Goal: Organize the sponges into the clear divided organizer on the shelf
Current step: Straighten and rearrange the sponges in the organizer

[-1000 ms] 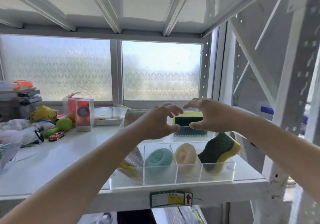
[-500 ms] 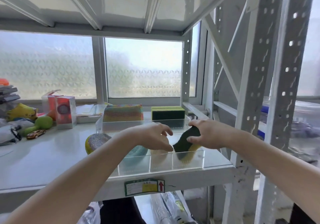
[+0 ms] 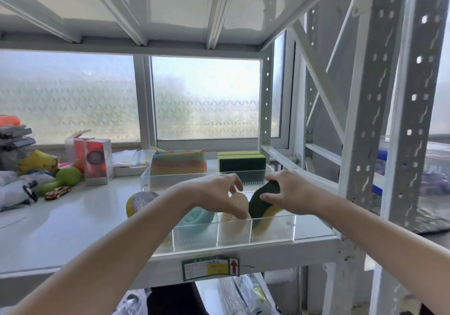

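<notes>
A clear divided organizer (image 3: 272, 232) stands at the front right of the white shelf (image 3: 73, 222). My right hand (image 3: 289, 193) grips a curved green and yellow sponge (image 3: 261, 205) standing in the rightmost front compartment. My left hand (image 3: 219, 195) has its fingers on a beige round sponge (image 3: 235, 219) in the compartment beside it. A teal round sponge (image 3: 199, 217) fills the compartment to the left. A silver and yellow scrubber (image 3: 138, 201) leans at the organizer's left end. At the back stand a rainbow striped sponge (image 3: 179, 162) and a green and yellow sponge stack (image 3: 241, 162).
Clutter lies at the shelf's left: a green toy (image 3: 64, 177), a small toy car (image 3: 58, 191), red boxed items (image 3: 96, 161), a yellow bag (image 3: 36, 161). A perforated upright post (image 3: 365, 120) stands right of the organizer. A frosted window (image 3: 204, 100) is behind.
Both hands came down from the back row to the front compartments. My right hand took hold of the curved green and yellow sponge and my left went onto the beige one.
</notes>
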`<state>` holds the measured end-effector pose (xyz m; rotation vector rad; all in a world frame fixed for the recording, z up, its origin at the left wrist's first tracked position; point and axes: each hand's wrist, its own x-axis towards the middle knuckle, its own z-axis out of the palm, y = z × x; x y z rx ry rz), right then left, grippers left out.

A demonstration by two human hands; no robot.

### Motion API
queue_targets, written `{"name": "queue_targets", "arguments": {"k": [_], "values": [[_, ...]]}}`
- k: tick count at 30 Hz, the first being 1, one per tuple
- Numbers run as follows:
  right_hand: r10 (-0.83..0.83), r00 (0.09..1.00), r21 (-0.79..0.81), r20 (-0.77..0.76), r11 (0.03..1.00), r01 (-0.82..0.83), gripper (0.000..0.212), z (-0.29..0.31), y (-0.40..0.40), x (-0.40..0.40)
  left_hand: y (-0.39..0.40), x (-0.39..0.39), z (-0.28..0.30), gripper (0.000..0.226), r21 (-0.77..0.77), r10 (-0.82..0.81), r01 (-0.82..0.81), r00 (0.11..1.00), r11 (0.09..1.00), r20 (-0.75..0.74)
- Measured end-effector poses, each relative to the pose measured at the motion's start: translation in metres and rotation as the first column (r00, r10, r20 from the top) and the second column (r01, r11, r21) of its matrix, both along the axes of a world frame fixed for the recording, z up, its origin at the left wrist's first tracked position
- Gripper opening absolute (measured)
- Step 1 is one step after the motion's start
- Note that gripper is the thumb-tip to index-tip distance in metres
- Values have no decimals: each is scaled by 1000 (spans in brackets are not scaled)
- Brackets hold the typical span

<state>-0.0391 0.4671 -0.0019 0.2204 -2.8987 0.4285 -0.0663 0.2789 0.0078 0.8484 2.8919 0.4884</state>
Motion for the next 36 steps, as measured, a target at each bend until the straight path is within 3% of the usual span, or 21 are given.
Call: {"name": "queue_targets", "arguments": {"k": [7, 12, 24, 30, 33, 36], "values": [[-40, 998, 136, 39, 990, 34, 57, 1, 3, 2, 2, -3, -2, 59, 8, -3, 4, 1000, 1000, -6], [-6, 994, 35, 109, 999, 2, 63, 14, 14, 6, -4, -4, 1, 54, 32, -20, 21, 999, 999, -25], [35, 993, 172, 114, 984, -54, 49, 11, 10, 14, -2, -5, -3, 44, 44, -44, 45, 999, 998, -14], [8, 997, 202, 77, 979, -23, 56, 21, 5, 15, -16, -1, 8, 59, 23, -48, 49, 998, 999, -31], [90, 996, 205, -21, 975, -84, 60, 32, -12, 18, -41, 4, 20, 64, 40, -19, 22, 997, 999, -68], [224, 975, 208, -1, 953, -219, 59, 35, -43, 19, -66, 8, 25, 59, 22, 22, -20, 997, 1000, -75]]}}
